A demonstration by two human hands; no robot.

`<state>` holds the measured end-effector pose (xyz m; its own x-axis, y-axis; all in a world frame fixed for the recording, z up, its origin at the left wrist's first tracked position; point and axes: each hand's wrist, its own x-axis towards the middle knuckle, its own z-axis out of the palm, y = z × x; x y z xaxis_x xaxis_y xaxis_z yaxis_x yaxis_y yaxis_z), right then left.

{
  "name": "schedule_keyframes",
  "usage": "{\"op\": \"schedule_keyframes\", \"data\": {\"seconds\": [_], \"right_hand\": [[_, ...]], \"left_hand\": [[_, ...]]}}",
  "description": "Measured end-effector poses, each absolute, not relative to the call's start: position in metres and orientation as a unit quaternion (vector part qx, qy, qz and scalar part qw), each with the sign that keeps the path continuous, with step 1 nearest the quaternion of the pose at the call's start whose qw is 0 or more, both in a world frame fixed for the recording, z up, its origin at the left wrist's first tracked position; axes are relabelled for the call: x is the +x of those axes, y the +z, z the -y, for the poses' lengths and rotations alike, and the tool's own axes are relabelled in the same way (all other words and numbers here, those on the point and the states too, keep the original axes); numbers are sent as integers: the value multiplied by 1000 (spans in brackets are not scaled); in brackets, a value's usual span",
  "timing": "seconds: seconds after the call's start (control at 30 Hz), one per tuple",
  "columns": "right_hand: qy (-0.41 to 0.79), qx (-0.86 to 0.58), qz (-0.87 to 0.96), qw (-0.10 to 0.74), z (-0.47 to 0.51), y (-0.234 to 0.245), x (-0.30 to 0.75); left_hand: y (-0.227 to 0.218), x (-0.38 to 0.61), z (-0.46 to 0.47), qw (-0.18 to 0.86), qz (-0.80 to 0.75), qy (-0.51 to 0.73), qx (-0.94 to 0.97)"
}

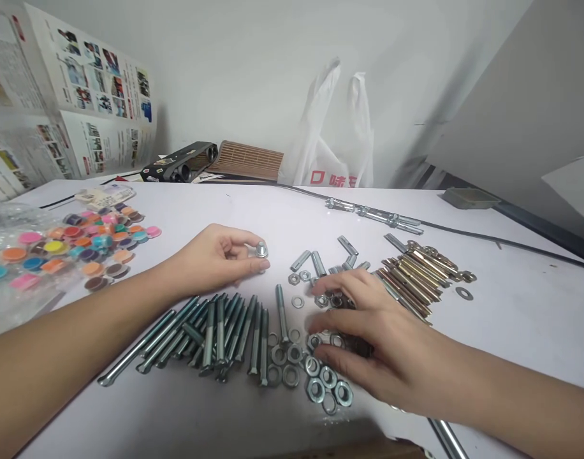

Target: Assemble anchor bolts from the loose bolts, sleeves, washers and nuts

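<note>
Your left hand (pixel 215 258) is pinching a bolt (pixel 261 250) at its fingertips, held upright; your right hand (pixel 368 338), fingers spread, is resting on the nuts (pixel 328 382) lying just right of it.

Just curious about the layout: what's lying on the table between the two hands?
In the head view, between the left hand and right hand lie one loose bolt and scattered washers.
</note>
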<state>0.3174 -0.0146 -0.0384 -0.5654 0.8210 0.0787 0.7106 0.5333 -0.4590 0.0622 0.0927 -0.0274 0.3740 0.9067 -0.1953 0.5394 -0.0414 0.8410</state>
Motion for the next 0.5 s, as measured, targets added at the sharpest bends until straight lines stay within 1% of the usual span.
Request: {"op": "schedule_keyframes", "data": {"seconds": [0.2, 0.27, 0.37, 0.43, 0.5], "right_hand": [[275, -516, 800, 137, 11, -31, 299], [282, -520, 794, 142, 8, -29, 297], [307, -518, 778, 183, 3, -21, 300], [358, -528, 741, 212, -4, -10, 299], [417, -547, 693, 216, -16, 5, 292]], "left_hand": [[-31, 60, -94, 467, -505, 200, 698], [-33, 59, -95, 468, -496, 205, 702], [-35, 58, -96, 470, -490, 206, 704], [-34, 58, -95, 468, -487, 206, 708], [-34, 58, -95, 468, -482, 206, 711]]}}
